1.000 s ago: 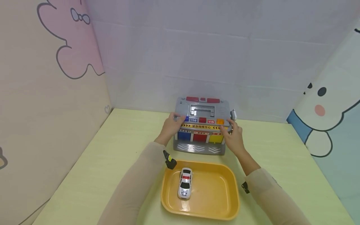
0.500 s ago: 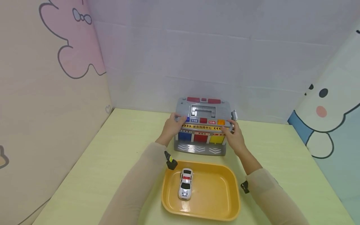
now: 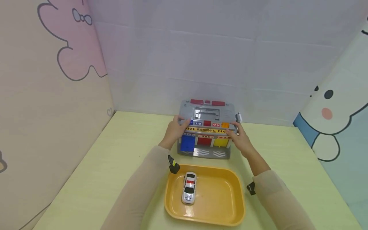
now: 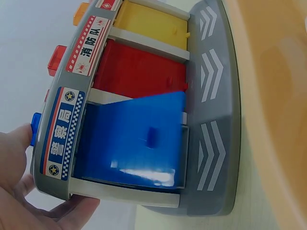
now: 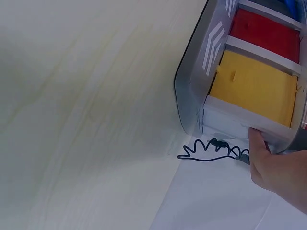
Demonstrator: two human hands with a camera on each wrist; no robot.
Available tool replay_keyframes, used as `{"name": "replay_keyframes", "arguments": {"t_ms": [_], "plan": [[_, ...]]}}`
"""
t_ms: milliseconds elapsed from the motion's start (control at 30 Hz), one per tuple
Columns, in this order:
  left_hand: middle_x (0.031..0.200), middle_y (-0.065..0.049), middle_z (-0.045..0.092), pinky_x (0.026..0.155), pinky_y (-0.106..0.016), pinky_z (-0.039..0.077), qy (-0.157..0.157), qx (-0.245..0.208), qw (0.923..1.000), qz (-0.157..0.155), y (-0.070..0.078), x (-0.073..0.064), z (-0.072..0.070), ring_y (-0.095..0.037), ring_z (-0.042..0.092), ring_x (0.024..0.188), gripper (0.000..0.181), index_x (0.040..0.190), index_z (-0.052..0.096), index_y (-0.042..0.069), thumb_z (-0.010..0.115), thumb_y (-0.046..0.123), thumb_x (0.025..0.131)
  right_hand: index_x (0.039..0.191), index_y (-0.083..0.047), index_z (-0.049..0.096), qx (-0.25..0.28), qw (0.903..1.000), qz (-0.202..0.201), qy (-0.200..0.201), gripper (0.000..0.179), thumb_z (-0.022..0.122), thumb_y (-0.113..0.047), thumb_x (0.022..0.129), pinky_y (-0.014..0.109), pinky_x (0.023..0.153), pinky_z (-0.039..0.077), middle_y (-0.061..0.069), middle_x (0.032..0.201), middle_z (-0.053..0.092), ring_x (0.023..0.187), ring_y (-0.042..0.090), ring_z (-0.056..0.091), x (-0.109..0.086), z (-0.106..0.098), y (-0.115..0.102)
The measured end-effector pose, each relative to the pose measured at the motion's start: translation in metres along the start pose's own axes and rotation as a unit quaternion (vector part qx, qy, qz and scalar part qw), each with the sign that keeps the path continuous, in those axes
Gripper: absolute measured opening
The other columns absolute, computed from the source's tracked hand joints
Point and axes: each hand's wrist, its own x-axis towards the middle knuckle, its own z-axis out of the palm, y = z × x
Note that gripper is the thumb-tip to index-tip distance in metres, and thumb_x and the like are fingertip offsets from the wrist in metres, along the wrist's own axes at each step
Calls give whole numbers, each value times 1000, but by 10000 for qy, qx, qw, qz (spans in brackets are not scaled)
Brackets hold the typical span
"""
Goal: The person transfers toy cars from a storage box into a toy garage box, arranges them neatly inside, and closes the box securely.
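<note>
A grey toy garage (image 3: 205, 130) with three coloured doors stands on the table, both hands on its upper ends. My left hand (image 3: 173, 130) grips the left end, thumb at the blue button (image 4: 35, 128) and fingers curled under the roof edge. Below that button, the blue door (image 4: 132, 139) is swung outward over the ramp. The red door (image 4: 139, 72) and yellow door (image 4: 153, 24) are closed. My right hand (image 3: 241, 139) holds the right end, thumb on the front edge near the orange button (image 3: 225, 125); in the right wrist view, a finger lies against the side wall.
A yellow tray (image 3: 215, 198) sits in front of the garage, holding a white toy police car (image 3: 188, 188) with a red roof light. A dark coiled cord (image 5: 206, 149) hangs by the garage's right side. A pale cloth wall (image 3: 172, 57) rises behind the table.
The blue door has swung down and outward from its closed position. Both hands keep their hold on the garage; the car and tray stay put.
</note>
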Motion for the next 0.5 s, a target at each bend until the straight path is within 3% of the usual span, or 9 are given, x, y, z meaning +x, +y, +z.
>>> {"name": "replay_keyframes", "arguments": {"t_ms": [233, 500], "plan": [[114, -17, 61, 89, -47, 49, 4, 39, 10000, 15, 0, -2, -1, -31, 59, 106, 49, 128, 48, 11, 51, 50, 98, 148, -7, 24, 65, 9998, 139, -133, 57, 50, -31, 103, 53, 103, 35, 27, 126, 41, 112, 42, 53, 0, 0, -4], [125, -16, 58, 95, -50, 45, -48, -27, 10000, -3, -1, -2, -2, -32, 54, 117, 52, 132, 47, 12, 50, 52, 98, 150, -9, 23, 58, 9997, 143, -204, 59, 50, -32, 102, 54, 106, 32, 29, 131, 39, 116, 45, 50, 1, -2, -2]]}}
